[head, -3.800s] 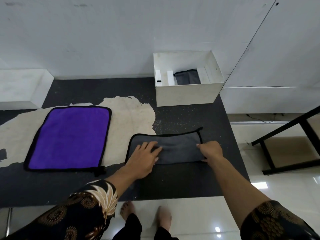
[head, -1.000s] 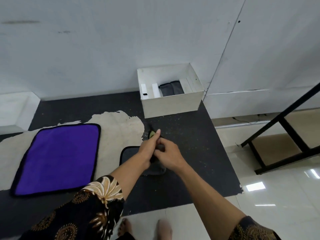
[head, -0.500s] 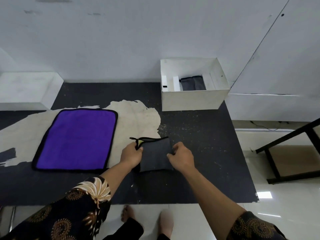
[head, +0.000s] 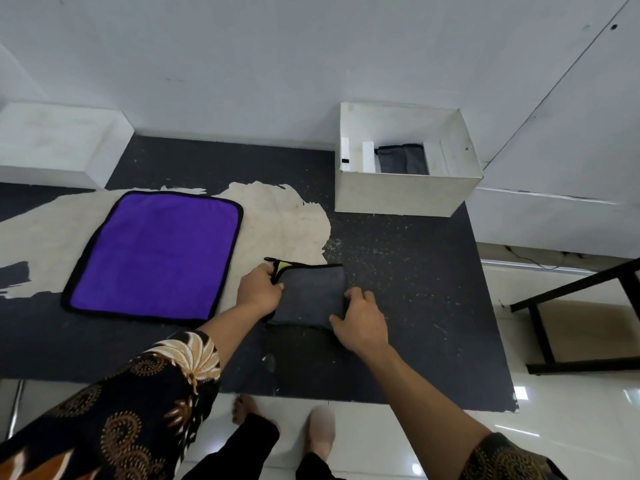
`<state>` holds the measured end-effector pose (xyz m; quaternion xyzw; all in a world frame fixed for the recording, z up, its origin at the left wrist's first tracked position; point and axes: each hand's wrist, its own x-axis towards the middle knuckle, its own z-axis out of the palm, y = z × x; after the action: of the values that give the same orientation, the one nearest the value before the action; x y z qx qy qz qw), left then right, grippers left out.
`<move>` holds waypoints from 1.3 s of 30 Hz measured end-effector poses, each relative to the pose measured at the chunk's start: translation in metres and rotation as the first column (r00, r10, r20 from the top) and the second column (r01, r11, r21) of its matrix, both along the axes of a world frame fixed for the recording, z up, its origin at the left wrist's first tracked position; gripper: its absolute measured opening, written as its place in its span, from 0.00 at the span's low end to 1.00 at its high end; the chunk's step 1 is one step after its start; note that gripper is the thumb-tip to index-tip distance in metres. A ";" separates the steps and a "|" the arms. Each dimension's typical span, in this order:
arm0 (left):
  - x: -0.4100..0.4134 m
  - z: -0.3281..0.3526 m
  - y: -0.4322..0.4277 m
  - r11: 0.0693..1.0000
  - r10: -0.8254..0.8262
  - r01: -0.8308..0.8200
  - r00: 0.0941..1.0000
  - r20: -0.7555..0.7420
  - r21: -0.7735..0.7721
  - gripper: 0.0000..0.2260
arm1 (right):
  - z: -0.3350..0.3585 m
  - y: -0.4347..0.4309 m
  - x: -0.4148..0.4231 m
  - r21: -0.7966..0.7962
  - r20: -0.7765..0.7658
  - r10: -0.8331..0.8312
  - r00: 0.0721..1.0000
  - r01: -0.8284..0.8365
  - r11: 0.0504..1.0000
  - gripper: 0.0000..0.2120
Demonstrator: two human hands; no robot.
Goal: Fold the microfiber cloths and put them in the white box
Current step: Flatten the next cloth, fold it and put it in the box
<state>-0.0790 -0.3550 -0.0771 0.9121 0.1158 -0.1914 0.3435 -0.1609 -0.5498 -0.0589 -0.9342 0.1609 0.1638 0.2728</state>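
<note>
Folding looks finished on the small dark grey microfiber cloth (head: pixel 310 296), a compact square with a black hem lying toward the front of the desk (head: pixel 415 265). The left hand (head: pixel 258 292) pinches its left edge by an upturned corner showing a sliver of yellow-green, and the right hand (head: pixel 360 322) curls its fingers round the right edge. I'd judge the next move is a two-handed lift and a carry toward one o'clock, into the open white cardboard box (head: pixel 405 194), where folded grey cloths (head: pixel 401 159) stand between white dividers. The flat purple microfiber cloth with black trim (head: pixel 156 251), at nine o'clock, waits unfolded. The desk's speckled black covering is torn to a pale patch (head: pixel 287 220). White walls stand behind, with glossy floor tiles (head: pixel 571 427) and a black metal frame (head: pixel 568 291) at three o'clock.
</note>
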 end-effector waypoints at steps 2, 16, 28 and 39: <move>-0.001 0.002 0.001 1.000 0.020 -0.020 1.000 0.016 -0.005 0.23 | -0.001 0.002 -0.004 -0.011 -0.004 0.048 0.999 -0.048 0.999 0.32; -0.021 0.008 0.004 0.986 -0.153 0.155 0.988 -0.033 0.055 0.40 | -0.012 0.005 -0.030 -0.157 0.179 0.205 0.962 -0.178 0.971 0.09; -0.031 0.006 0.007 0.971 -0.190 0.185 0.982 0.018 0.154 0.30 | -0.017 0.003 -0.030 -0.188 0.181 0.245 0.952 -0.211 0.959 0.06; -0.039 -0.001 -0.003 0.975 -0.053 0.051 0.999 0.003 0.215 0.25 | -0.010 0.005 -0.027 -0.241 0.100 0.290 0.952 -0.260 0.935 0.17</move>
<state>-0.1182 -0.3584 -0.0781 0.9474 0.1105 -0.1826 0.2385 -0.1878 -0.5450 -0.0692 -0.9812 0.0271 0.1184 0.1500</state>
